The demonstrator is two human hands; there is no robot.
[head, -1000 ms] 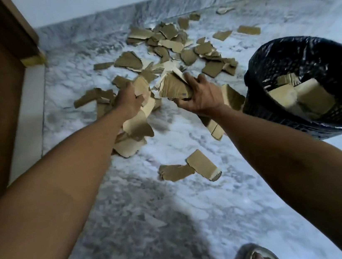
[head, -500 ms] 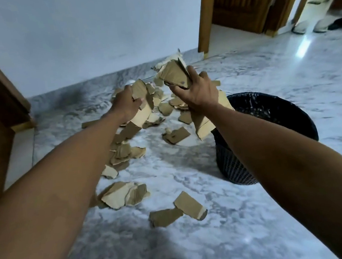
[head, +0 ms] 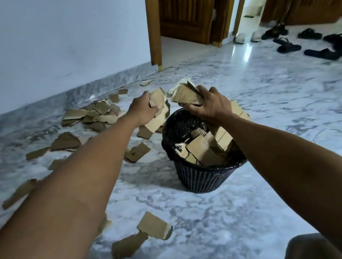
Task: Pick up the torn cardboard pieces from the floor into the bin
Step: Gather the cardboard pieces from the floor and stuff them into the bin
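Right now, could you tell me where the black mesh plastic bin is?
The black mesh plastic bin stands centre-right on the marble floor, below the right hand, with scattered cardboard pieces to its left.

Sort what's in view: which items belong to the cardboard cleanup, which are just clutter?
Belongs to the job:
- left hand, gripping cardboard pieces
- right hand, gripping cardboard pieces above the bin
- black mesh bin, already part-filled with cardboard
- torn cardboard on the floor, more by the wall

Just lying about:
- dark sandals near the doorway
- wooden door
- thin cable on the floor

No readable text, labels or numbers anywhere.
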